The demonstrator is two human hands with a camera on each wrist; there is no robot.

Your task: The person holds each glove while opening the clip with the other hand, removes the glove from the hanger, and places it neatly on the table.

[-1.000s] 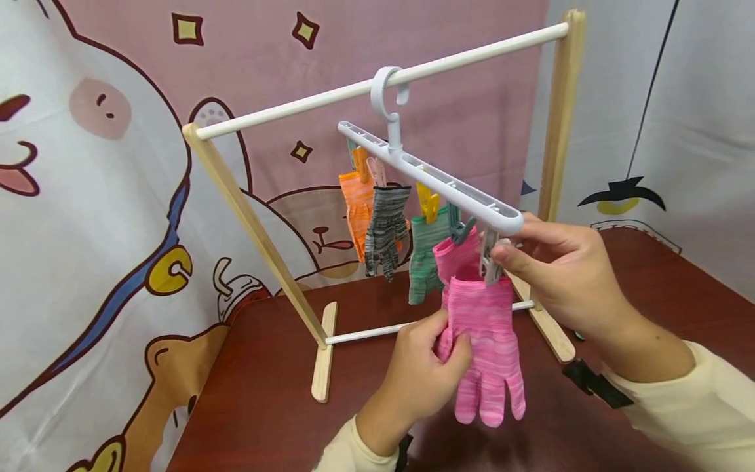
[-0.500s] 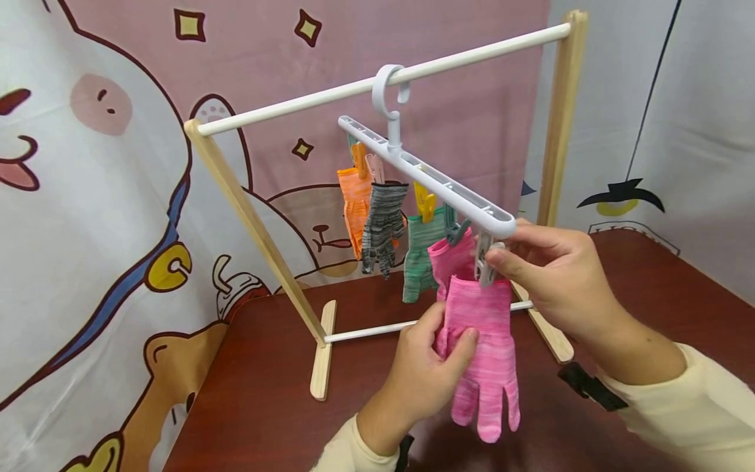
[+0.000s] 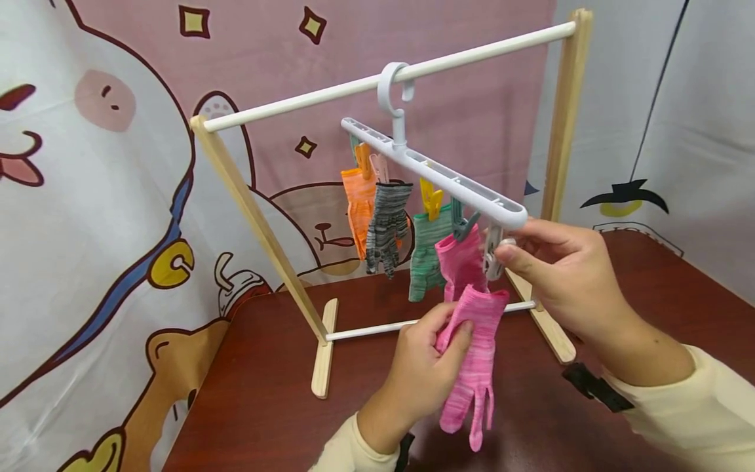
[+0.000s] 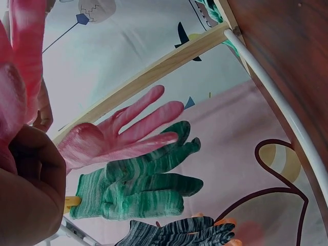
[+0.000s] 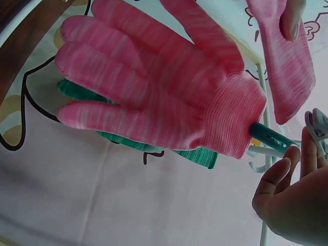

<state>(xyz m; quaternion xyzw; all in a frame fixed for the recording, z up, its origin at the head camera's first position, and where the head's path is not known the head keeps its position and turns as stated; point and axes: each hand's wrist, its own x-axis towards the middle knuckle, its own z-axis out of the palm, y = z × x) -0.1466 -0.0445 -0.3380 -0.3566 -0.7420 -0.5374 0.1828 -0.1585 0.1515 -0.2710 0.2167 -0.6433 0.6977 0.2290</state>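
Note:
My left hand pinches a pink knit glove just below its cuff; the glove's fingers hang down. My right hand holds a grey clothespin between thumb and fingers at the near end of the white hanger. The held glove's cuff is below the clothespin, apart from it. Behind it, a second pink glove hangs from a dark green clothespin. Farther along the hanger are a green glove on a yellow clothespin, a black-and-grey glove and an orange glove.
The hanger hooks over the white top bar of a wooden rack. Its right post and left post stand on the dark red table. A patterned cloth hangs behind.
The pink glove in my left hand has come away from the grey clothespin and dropped lower, turning edge-on and tilting. My right hand stays at the clothespin.

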